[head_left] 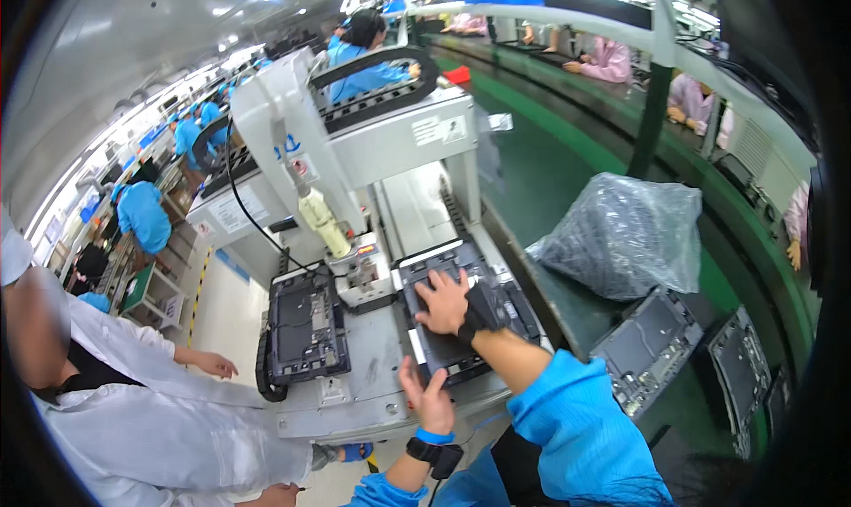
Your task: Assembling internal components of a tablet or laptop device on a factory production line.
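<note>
A: Starting with the head view, what crowds the grey machine [399,135]?

B: To its right, on a green surface, sits a filled clear plastic bag [620,232]. Nearer the wearer on that side lie opened dark devices [647,352], their boards showing. A co-worker in a white coat [177,427] stands left of the machine, one hand [213,363] near its side. Someone in blue [359,77] is behind it.

A: Anything in the way on the machine itself?

B: A pale yellow-green tool [324,223] stands between its two stations, with a black cable [236,188] looping down to the left. An opened device [306,325] rests on the left station.

A: And the dark panel [439,347]?

B: On the machine's right station, toward the front. The right hand [443,303] lies over it, fingers spread and flat, grasping nothing. The left hand [430,407] is at its near edge, fingers parted and slightly bent; I can't tell whether they grip that edge or merely touch it.

A: What's hard to make out?

B: The right hand and its black wristband [480,308] cover part of the panel. Creased plastic obscures the bag's contents. The machine's beam hides much of the person behind, and the dark rim cuts into the farthest devices on the machine's right.
</note>
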`<state>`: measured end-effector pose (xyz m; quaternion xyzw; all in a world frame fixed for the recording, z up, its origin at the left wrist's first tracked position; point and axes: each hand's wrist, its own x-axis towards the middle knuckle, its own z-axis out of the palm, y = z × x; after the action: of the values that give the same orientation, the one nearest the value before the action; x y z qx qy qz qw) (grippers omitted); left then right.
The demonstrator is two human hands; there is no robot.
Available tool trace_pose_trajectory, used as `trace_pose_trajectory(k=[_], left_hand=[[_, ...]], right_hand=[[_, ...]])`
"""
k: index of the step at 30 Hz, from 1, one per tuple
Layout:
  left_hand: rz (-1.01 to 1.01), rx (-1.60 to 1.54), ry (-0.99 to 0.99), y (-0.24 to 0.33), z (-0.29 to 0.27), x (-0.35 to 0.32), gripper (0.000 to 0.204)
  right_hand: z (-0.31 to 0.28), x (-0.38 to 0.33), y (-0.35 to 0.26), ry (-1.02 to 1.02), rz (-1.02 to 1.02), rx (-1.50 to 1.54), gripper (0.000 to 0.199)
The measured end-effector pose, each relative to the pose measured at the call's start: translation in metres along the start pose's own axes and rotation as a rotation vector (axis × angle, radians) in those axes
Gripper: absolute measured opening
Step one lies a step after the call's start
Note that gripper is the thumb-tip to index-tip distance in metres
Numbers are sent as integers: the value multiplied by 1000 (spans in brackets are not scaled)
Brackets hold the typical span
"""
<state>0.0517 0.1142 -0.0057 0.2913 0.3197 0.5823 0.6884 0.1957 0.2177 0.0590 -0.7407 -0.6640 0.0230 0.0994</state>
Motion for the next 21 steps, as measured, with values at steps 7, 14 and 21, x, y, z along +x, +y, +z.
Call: trace_pose_trajectory(k=[7,14,21], left_hand=[[919,1415,-495,68,27,25,43],[273,1969,-809,41,114,115,102],[79,2004,-907,44,124,130,115]], right_hand=[[-18,-176,-5,341,15,206,62],[0,-262,-1,375,114,439,47],[-22,-260,14,36,276,440,47]])
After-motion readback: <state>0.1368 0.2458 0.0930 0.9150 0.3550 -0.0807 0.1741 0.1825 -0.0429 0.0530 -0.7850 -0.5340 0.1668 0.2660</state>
